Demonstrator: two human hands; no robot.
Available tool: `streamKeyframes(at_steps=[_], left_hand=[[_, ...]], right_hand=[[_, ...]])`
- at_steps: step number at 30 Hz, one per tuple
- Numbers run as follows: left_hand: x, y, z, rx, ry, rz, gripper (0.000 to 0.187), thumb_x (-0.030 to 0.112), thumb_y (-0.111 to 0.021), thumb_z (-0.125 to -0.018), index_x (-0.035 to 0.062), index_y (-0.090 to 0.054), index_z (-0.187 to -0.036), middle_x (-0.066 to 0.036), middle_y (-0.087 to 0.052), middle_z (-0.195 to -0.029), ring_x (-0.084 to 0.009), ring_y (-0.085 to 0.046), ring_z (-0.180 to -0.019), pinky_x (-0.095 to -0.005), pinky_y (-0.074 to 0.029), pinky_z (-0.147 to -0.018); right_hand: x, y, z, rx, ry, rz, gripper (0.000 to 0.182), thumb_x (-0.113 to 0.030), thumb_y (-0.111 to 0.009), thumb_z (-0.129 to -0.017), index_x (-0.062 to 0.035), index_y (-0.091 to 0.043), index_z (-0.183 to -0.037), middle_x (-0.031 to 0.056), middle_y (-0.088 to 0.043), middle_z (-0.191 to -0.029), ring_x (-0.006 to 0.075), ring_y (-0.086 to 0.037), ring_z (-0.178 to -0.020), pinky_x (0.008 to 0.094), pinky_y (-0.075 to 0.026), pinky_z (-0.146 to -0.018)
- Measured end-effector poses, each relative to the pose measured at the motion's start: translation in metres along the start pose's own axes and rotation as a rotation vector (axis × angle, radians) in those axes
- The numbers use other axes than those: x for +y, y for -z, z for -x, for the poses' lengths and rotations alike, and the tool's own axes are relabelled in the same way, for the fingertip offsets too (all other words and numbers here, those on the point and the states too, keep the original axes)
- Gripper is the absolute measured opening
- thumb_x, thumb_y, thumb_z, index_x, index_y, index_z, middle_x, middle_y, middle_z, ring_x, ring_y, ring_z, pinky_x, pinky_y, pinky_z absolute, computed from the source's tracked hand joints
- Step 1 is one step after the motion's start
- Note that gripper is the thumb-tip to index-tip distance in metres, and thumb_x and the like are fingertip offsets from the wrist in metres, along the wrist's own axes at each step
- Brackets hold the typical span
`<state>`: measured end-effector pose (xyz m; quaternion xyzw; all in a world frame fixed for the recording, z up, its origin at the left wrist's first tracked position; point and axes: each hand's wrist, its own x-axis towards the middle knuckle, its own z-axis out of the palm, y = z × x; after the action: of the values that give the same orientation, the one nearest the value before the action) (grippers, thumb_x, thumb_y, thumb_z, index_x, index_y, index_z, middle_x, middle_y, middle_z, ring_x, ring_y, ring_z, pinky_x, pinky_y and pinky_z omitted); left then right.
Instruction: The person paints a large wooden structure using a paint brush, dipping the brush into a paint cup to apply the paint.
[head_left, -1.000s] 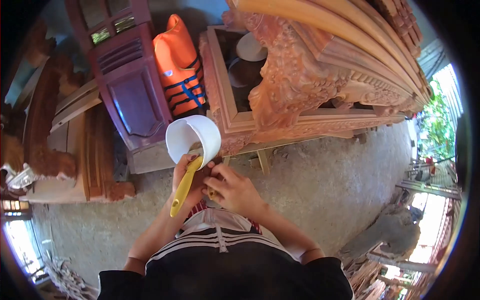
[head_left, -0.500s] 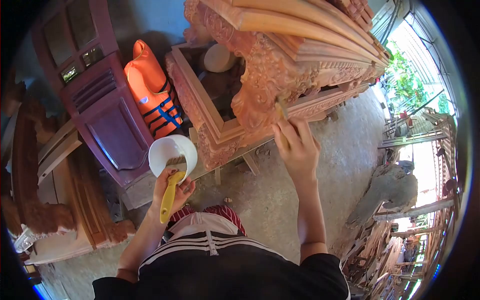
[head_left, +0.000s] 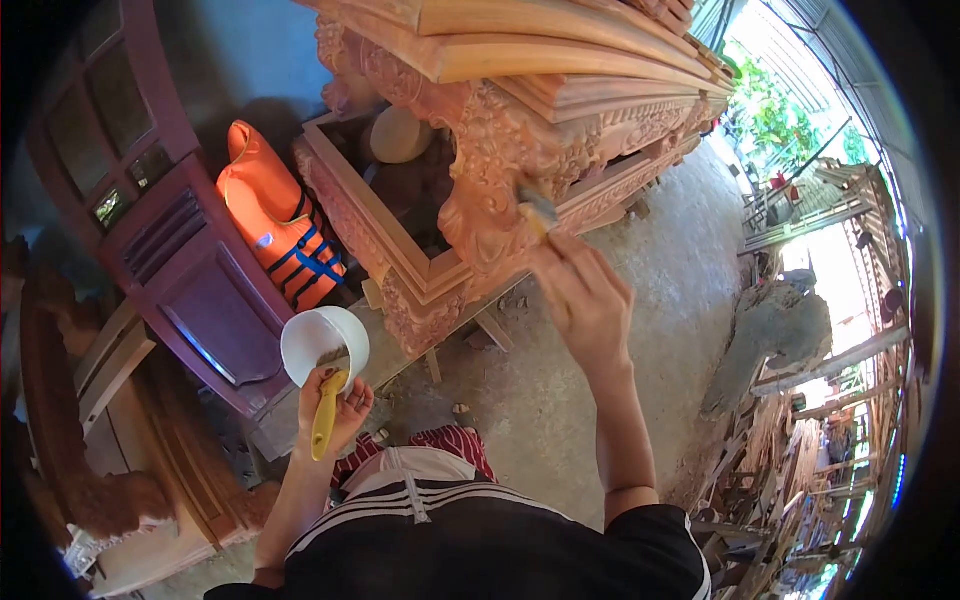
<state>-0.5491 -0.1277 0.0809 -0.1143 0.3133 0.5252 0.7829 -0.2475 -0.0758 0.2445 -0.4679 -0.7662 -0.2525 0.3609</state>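
Brown wooden furniture [head_left: 110, 500] at far left, then a maroon panelled door [head_left: 205, 310] leaning at a slant, then an orange life vest [head_left: 265, 215] with blue and black straps, just beside the door. Next, white cup [head_left: 308, 345], mouth turned up toward camera and a bit left. Yellow-handled brush [head_left: 325, 420] sits partly in it: bristles up inside the cup, butt down toward the wearer, long axis almost straight up and down the view, slight lean. Left hand [head_left: 347, 412] half curled, thumb over the yellow handle, fingers spread under the cup, supporting both.

Mid-view: carved wooden piece [head_left: 495, 130], long mouldings running off to upper right, bulging carved corner facing the wearer. Second brush [head_left: 540, 211] at that corner; bristles point up and left, handle runs back down into the grip. Tip blurred, contact can't be told. Right hand [head_left: 585, 295] closed around the handle, fingers bent, hand above the floor [head_left: 660, 270]. Further right: grey stump [head_left: 770, 340], then piled wood scraps [head_left: 790, 480].

Versus one second ago: right hand was down beside left hand, just below the cup; now well apart, up at the carving. Left hand keeps same hold. Whole view has shifted too.
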Motion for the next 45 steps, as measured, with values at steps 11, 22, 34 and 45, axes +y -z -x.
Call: streamKeyframes(at_steps=[11,22,34,45], left_hand=[[0.002,-0.001,-0.01,0.034,0.027,-0.056,0.016,0.025,-0.054,-0.083,0.0084,-0.054,-0.086,-0.005,-0.056,-0.078,-0.0194,-0.055,-0.074,-0.037,-0.044,-0.081],[0.001,-0.003,-0.02,0.007,0.074,-0.016,0.015,0.024,-0.055,-0.082,0.0097,-0.056,-0.076,-0.007,-0.058,-0.071,-0.0203,-0.057,-0.071,-0.037,-0.045,-0.081],[0.002,-0.011,-0.025,0.094,0.075,-0.076,0.015,0.024,-0.057,-0.078,0.0098,-0.057,-0.076,-0.006,-0.059,-0.072,-0.02,-0.058,-0.071,-0.0368,-0.045,-0.082],[0.0,-0.008,-0.041,0.003,0.095,-0.05,0.019,0.027,-0.056,-0.08,0.0088,-0.056,-0.087,-0.009,-0.059,-0.079,-0.0221,-0.058,-0.073,-0.0398,-0.045,-0.082]], right_hand=[[0.01,0.009,0.001,0.086,-0.316,-0.138,0.012,-0.007,-0.067,-0.074,-0.0058,-0.067,-0.086,0.0085,-0.066,-0.091,0.0256,-0.064,-0.078,0.0321,-0.051,-0.067],[0.027,0.015,-0.014,0.385,-0.625,-0.417,0.011,-0.002,-0.066,-0.079,-0.0011,-0.067,-0.09,0.0108,-0.067,-0.086,0.0168,-0.064,-0.075,0.0282,-0.049,-0.066],[0.031,0.005,-0.02,0.383,-0.28,-0.25,0.012,-0.011,-0.07,-0.074,-0.0069,-0.068,-0.085,0.0074,-0.067,-0.093,0.0214,-0.065,-0.069,0.0298,-0.052,-0.061],[0.009,0.011,-0.057,0.098,0.107,0.076,0.014,-0.016,-0.066,-0.07,-0.0153,-0.064,-0.084,-0.0009,-0.063,-0.092,0.0157,-0.06,-0.054,0.0274,-0.047,-0.046]])
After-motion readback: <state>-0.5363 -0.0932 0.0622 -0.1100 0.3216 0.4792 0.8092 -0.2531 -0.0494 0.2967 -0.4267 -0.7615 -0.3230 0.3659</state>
